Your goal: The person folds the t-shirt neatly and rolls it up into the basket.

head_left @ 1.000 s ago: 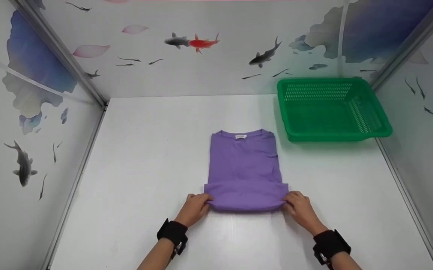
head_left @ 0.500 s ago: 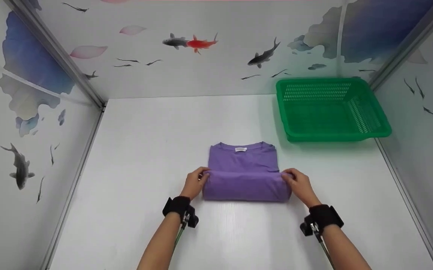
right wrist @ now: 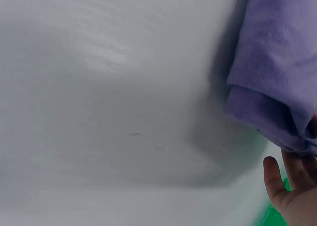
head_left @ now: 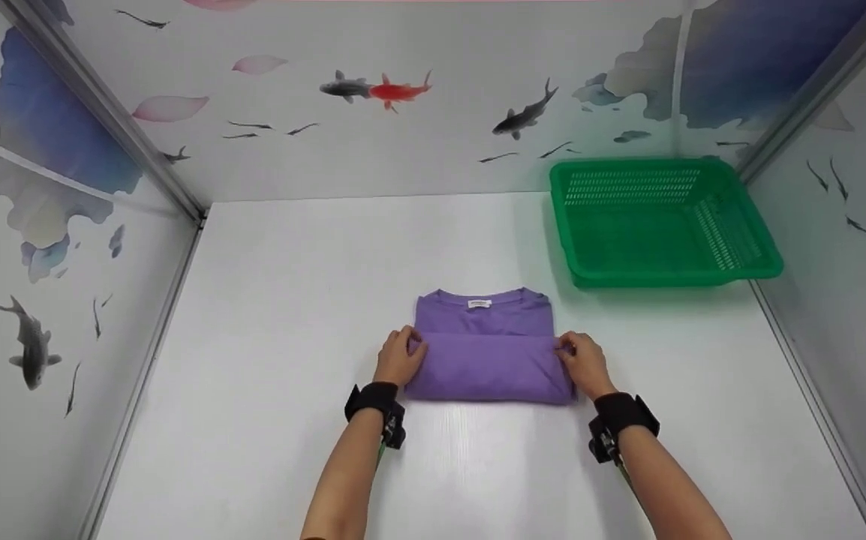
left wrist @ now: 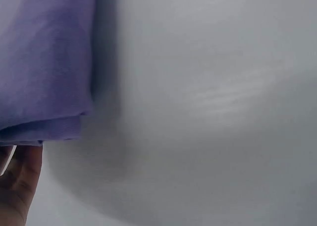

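Note:
A purple T-shirt [head_left: 489, 367] lies folded on the white table, its neckline and small white label [head_left: 479, 304] towards the far side. The lower part is turned up over the body as a thick band, and its upper edge runs just below the collar. At the left end of that edge, my left hand [head_left: 401, 356] pinches the cloth between thumb and fingers. My right hand [head_left: 584, 364] grips the opposite corner. The right wrist view shows layered cloth [right wrist: 272, 72] with fingertips at its side; in the left wrist view fingers [left wrist: 30, 164] reach the layers' edge.
A green perforated basket [head_left: 651, 279] stands at the back right of the white table [head_left: 290, 300]. Walls printed with fish and petals enclose the back [head_left: 433, 157] and both sides. Each wrist wears a black strap [head_left: 373, 397] with a small camera.
Both hands have moved away from me, carrying the shirt's lower edge up and over. The turned-up band now reaches nearer the collar, and the whole shirt appears shorter.

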Available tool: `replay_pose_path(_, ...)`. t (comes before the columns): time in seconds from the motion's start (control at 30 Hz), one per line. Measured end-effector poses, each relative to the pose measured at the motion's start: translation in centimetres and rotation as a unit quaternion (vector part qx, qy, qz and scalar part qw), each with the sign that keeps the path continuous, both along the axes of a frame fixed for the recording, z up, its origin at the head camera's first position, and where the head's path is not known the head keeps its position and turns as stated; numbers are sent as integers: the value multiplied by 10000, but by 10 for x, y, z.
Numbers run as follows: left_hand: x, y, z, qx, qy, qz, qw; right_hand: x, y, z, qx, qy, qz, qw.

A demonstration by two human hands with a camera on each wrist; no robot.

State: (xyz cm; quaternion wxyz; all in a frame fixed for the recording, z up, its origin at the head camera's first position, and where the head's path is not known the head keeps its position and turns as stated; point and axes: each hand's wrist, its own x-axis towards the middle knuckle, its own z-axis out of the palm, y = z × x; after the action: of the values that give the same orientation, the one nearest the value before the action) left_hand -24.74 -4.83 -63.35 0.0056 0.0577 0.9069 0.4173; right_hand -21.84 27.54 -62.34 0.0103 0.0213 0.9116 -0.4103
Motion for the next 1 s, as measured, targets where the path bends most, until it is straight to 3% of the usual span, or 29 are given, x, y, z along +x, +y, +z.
replay_pose_path(0.13, 6, 4, -3, -723, -195, -42, 9972, 0, -4, 0, 747, -124, 263, 9968)
replay_pose_path(0.23, 12, 6, -3, -1110, -55, 72, 9938, 3, -5, 3, 1193, -189, 367, 9920)
replay_pose_path(0.33, 19, 3, -4, -1185, 539, 30, 9915, 11, -5, 5, 1325, 352, 389, 9898)
replay_pose_path(0.4, 27, -1, -7, -1110, 1083, -211, 9877, 22, -4, 4, 1304, 950, 453, 9859)
replay_pose_path(0.5, 40, -12, -13, -1049, 1927, -893, 9715, 42, 0, -2, 1366, 1678, 740, 9735)
replay_pose_path(0.63, 53, -23, -22, -1441, 2576, -1579, 9423, 60, 6, -14, 1716, 1819, 1212, 9606)
replay_pose_path(0.73, 53, -26, -28, -1837, 2504, -1735, 9346, 62, 8, -22, 1894, 1660, 1360, 9582)
replay_pose_path(0.87, 47, -22, -34, -2116, 2215, -1655, 9374, 59, 4, -29, 1869, 1638, 1292, 9600)
replay_pose_path(1.0, 42, -18, -32, -2041, 2242, -1472, 9415, 54, -1, -27, 1725, 1487, 1078, 9677)
